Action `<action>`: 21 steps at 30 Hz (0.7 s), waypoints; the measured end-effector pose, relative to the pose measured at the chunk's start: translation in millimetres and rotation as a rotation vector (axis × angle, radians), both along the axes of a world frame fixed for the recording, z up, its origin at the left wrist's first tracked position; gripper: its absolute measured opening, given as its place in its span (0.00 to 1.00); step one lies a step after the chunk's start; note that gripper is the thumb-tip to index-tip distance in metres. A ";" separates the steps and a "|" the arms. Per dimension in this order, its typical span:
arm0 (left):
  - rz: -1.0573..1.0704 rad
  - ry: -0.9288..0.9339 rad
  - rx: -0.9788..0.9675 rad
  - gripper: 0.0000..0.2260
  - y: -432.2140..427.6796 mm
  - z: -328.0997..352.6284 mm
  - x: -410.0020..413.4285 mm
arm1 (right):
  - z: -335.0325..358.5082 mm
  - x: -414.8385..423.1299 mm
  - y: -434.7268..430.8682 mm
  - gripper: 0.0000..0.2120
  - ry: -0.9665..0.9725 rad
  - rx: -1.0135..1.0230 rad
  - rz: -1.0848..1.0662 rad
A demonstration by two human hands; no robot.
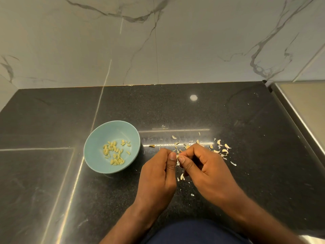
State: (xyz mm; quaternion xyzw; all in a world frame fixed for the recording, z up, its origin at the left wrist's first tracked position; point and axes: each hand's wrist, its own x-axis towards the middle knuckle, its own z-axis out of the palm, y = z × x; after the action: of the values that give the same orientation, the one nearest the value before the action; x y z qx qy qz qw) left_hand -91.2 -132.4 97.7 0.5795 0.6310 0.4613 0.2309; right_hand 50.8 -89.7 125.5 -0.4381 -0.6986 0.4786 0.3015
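Note:
My left hand (158, 175) and my right hand (204, 171) meet above a black stone counter (193, 111), thumbs tip to tip. Between the two thumbs and curled fingers they pinch one small pale seed (177, 156), mostly hidden by the fingertips. To the left stands a light blue bowl (98, 148) holding several peeled yellowish seeds (115, 153). Pale broken seed shells (219, 148) lie scattered on the counter beyond and to the right of my hands, with a few under them.
A marble-patterned wall (158, 41) rises behind the counter. A steel edge, perhaps of a sink (302, 110), borders the counter on the right. Dark blue clothing (193, 233) shows at the bottom.

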 end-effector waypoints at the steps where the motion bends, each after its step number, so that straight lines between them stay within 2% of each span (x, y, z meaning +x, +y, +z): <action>1: 0.004 0.032 -0.005 0.12 -0.3 -1.3 -0.5 | 1.3 0.1 -0.2 0.05 -0.018 -0.004 0.008; 5: -0.013 0.170 -0.024 0.10 0.6 -4.1 -8.1 | 3.9 -3.3 3.8 0.05 0.060 -0.177 0.002; 9: -0.059 0.226 -0.020 0.13 4.7 -1.9 -13.7 | 5.1 0.9 8.1 0.07 0.123 -0.196 0.028; 12: -0.067 0.038 -0.023 0.18 5.0 1.8 -10.9 | -0.2 0.4 6.8 0.06 0.154 -0.044 -0.028; 15: -0.089 -0.170 -0.066 0.17 4.3 5.7 -6.6 | -7.6 -0.6 5.2 0.05 0.102 0.365 -0.028; 17: -0.096 -0.306 -0.122 0.16 3.8 7.8 -4.1 | -11.4 1.5 5.0 0.07 0.092 0.540 -0.007; 19: -0.087 -0.407 -0.168 0.16 3.7 10.2 -0.7 | -11.9 2.8 4.9 0.07 0.108 0.586 -0.005; 21: -0.070 -0.474 -0.195 0.20 3.6 13.7 3.0 | -13.4 1.9 2.6 0.06 0.144 0.528 -0.018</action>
State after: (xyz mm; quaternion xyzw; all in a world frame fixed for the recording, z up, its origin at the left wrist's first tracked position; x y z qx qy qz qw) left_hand -88.2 -128.8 111.4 0.4516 0.5805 0.5128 0.4428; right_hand 52.8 -87.0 112.2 -0.3153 -0.7722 0.3069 0.4584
